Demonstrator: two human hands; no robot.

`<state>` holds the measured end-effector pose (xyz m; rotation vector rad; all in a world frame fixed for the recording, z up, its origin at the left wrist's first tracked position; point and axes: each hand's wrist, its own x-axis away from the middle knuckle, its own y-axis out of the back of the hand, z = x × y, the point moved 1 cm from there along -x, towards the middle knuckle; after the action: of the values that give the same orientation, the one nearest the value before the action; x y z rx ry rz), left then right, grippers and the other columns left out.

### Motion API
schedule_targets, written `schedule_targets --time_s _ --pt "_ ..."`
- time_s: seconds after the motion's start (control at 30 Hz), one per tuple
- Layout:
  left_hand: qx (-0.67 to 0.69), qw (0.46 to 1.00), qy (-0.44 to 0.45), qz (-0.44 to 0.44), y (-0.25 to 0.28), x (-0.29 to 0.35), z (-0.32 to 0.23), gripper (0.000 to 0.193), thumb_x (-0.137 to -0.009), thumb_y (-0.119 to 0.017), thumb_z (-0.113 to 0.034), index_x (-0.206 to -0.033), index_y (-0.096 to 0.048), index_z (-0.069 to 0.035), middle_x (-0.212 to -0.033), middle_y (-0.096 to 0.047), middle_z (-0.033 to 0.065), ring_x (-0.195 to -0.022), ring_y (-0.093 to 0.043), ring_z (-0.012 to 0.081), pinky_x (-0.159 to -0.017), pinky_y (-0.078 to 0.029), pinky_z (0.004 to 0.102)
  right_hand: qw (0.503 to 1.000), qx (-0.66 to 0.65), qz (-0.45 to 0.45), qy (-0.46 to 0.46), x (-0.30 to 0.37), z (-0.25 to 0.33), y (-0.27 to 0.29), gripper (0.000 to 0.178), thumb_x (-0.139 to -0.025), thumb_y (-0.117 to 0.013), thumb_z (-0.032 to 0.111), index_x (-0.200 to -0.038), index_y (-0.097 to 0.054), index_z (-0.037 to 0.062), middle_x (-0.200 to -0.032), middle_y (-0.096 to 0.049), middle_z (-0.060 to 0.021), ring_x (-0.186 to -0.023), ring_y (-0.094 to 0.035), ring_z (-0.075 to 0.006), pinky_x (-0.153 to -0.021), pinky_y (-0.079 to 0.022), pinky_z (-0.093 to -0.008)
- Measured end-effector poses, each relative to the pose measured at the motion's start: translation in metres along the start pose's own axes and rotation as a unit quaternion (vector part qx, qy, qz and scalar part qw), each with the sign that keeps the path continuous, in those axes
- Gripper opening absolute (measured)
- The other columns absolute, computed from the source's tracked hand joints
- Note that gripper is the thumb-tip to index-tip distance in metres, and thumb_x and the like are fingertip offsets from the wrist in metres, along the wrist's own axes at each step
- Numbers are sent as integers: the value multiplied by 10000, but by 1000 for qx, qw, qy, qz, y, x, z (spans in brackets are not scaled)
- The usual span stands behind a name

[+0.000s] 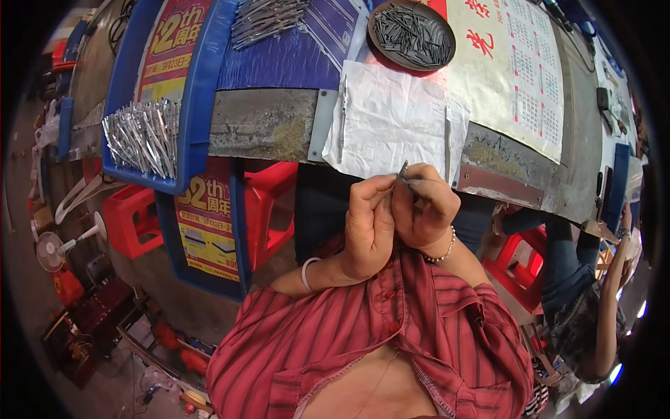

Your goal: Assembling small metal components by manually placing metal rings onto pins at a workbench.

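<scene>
My left hand (370, 227) and my right hand (427, 209) meet in front of my chest, just off the table's near edge. Their thumbs and fingers are pinched on a small, thin dark metal piece (403, 170), whose tip pokes up between the fingertips; the fingers hide the rest. Just beyond them, a crumpled white sheet (394, 112) hangs slightly over the edge. One slim metal strip (343, 122) lies along its left side and another narrow strip (448, 136) along its right. Past the sheet stands a round brown bowl (374, 54) full of short dark metal pieces (412, 36).
At left, a blue tray (197, 119) holds a heap of silvery metal parts (145, 137). More slender metal parts (269, 21) lie on a blue printed sheet. A calendar sheet (520, 77) covers the right side. Below are red stools (132, 222); another person's arm (613, 300) is at far right.
</scene>
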<state>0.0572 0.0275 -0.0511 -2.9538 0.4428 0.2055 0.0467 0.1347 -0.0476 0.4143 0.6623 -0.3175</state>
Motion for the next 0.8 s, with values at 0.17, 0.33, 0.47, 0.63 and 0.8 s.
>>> schedule_targets --time_s 0.17,0.33,0.47,0.63,0.8 --pt "9 999 39 4 4 2 6 256 -963 -361 -62 -1202 -334 28 -1085 -517 119 -997 -514 137 -867 -401 248 999 -11 -10 -47 5 -5 -6 298 -721 -603 -99 -961 -456 -1 -678 -526 -112 -518 -512 -212 -468 -423 -272" --pt "10 1000 -1 -11 -3 -7 -6 243 -951 -366 -41 -1181 -348 35 -1096 -510 116 -976 -511 120 -848 -409 236 928 -200 -20 -313 -2 6 9 165 -850 -488 -49 -1012 -471 -23 -861 -531 -82 -684 -508 -103 -629 -433 -217" --pt "3 999 -29 -25 0 -5 -5 231 -940 -378 -18 -1163 -353 38 -1090 -503 129 -952 -519 124 -835 -419 245 969 -120 38 -213 -2 12 14 194 -733 -655 -22 -894 -548 -17 -803 -574 -124 -676 -554 -183 -594 -442 -256" --pt "-83 993 -88 -15 1 4 -7 261 -940 -377 -22 -1186 -318 41 -1115 -496 156 -982 -529 160 -863 -422 267 985 -83 8 -154 -3 16 14 226 -704 -672 -30 -906 -574 -9 -793 -581 -130 -681 -573 -204 -599 -457 -266" --pt "-114 988 -107 -5 0 10 -2 270 -941 -363 -19 -1194 -300 48 -1110 -493 181 -987 -532 185 -873 -422 285 994 -61 -20 -87 2 13 11 255 -677 -672 -33 -899 -554 10 -765 -569 -117 -667 -550 -245 -602 -451 -311"
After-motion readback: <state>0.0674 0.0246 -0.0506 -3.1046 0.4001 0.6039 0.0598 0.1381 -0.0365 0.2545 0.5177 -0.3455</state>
